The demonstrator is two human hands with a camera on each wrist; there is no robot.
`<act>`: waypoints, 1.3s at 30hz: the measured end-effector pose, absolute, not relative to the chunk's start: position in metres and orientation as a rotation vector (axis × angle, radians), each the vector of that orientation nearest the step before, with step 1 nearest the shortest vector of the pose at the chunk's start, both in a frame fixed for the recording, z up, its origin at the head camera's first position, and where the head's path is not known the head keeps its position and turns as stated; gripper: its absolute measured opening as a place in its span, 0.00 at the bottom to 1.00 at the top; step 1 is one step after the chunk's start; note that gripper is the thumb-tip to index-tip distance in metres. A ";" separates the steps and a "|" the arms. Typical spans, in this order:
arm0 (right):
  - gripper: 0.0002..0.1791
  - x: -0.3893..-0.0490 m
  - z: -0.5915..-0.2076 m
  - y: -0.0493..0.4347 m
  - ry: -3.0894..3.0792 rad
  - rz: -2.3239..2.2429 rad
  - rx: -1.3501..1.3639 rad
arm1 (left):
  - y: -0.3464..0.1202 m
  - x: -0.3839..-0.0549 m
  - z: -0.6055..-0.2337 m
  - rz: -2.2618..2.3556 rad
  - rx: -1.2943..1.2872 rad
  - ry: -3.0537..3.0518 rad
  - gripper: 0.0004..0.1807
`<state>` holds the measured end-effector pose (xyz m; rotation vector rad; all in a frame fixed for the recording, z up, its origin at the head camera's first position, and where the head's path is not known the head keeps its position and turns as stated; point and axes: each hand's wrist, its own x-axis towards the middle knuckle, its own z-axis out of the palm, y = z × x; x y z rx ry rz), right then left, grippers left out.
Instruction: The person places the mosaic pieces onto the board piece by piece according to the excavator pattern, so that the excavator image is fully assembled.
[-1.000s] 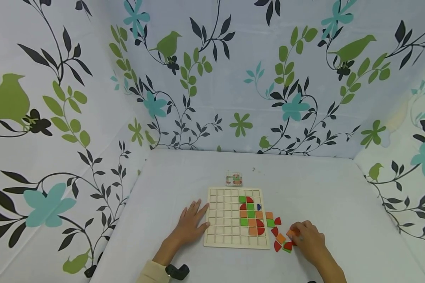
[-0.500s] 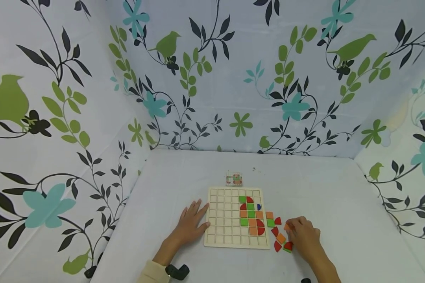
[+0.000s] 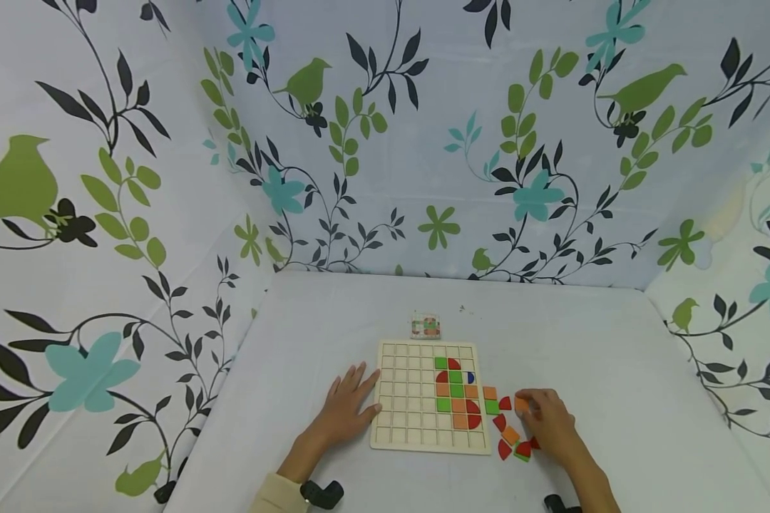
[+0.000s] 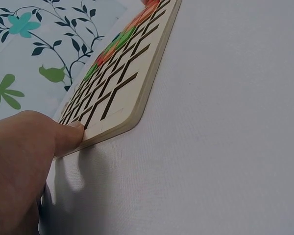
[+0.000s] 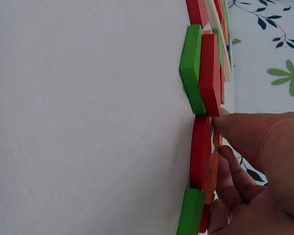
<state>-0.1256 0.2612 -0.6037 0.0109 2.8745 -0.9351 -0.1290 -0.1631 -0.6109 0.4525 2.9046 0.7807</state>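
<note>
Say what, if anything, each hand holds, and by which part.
The right hand pinches an orange piece at its right side in the head view, exact contacts partly hidden; the left hand merely touches the board.

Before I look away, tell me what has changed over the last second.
The right hand moved slightly forward and left, and the orange piece it pinches shifted with it. The left hand and the gridded board stayed put, as did the coloured pieces on it.
</note>
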 end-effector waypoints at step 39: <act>0.09 -0.111 -0.594 0.150 2.955 -1.018 -0.451 | -0.163 -0.131 -0.615 0.752 0.429 2.908 0.36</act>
